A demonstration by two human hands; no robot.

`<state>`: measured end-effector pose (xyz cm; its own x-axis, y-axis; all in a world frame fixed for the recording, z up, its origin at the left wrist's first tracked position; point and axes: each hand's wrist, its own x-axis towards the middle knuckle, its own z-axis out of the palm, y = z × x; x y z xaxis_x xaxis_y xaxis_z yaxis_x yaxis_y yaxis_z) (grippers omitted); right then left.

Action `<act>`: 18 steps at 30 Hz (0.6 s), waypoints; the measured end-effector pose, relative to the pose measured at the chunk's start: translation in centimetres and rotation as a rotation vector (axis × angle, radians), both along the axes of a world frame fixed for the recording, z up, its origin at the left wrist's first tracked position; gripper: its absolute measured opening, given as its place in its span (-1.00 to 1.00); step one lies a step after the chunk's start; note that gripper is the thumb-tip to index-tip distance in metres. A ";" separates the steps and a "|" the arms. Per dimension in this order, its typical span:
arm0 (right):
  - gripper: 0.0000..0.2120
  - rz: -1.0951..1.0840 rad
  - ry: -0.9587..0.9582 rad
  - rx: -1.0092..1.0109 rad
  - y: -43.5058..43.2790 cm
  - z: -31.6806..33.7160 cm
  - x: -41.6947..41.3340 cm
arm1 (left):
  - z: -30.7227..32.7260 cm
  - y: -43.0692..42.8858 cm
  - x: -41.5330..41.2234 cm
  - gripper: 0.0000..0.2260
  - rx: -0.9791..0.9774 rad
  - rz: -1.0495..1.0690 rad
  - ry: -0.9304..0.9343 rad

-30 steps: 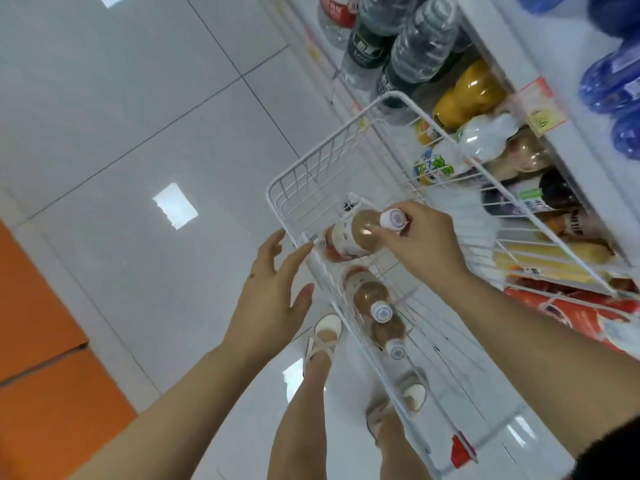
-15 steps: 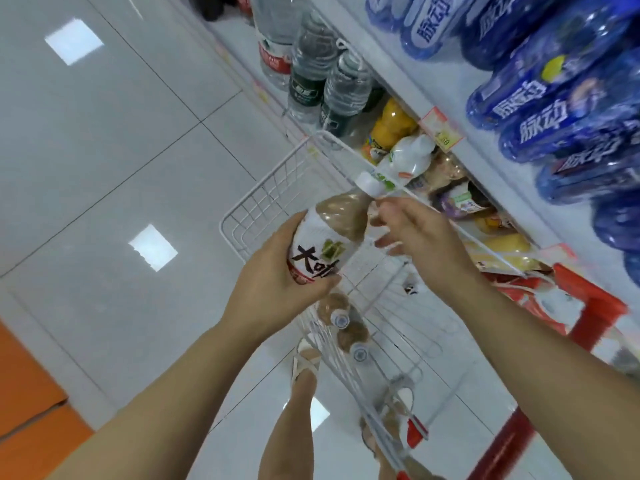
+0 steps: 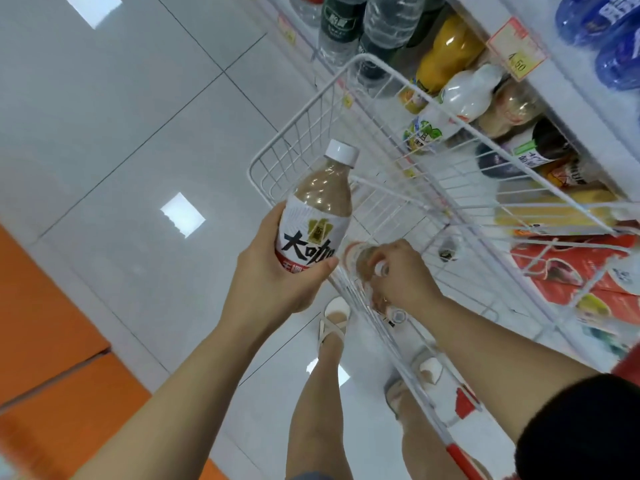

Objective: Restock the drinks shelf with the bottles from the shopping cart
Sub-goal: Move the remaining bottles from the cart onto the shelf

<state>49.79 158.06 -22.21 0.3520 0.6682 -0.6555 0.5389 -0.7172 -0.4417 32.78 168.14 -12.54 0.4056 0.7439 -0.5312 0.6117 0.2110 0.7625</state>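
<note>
- Head view: the person is working at the pick-up step, gathering bottles from the cart before any of them is going onto the shelf.
- The left hand is gripping a bottle of pale brown drink. The fingers are wrapping its lower label and the thumb is crossing the front.
- That bottle is standing nearly upright in the air, white cap pointing far, just above the cart's near-left rim.
- The right hand is reaching down inside the cart, its fingers curling round the neck of a second bottle, which is lying on the cart's floor at the near-left side. A white cap is showing between the fingers.
- A third bottle is lying just near of that hand; only its cap end is showing.
- The shelf is running along the right, with mixed drinks standing on the tier level with the cart and blue bottles on the tier above.
- By my judgement the task is partly along: one bottle is in hand and at least two are waiting in the cart.
- The next move is calling for lifting the second bottle clear of the wire rim, then turning right and finding a gap among the matching brown bottles.
- Gripping by the neck alone is risking a swing against the wires.
</note>
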 end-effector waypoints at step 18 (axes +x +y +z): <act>-0.83 -0.611 -0.366 0.924 -9.3 38.4 10.5 | 23.7 -4.3 12.9 -0.42 0.164 -0.423 -0.397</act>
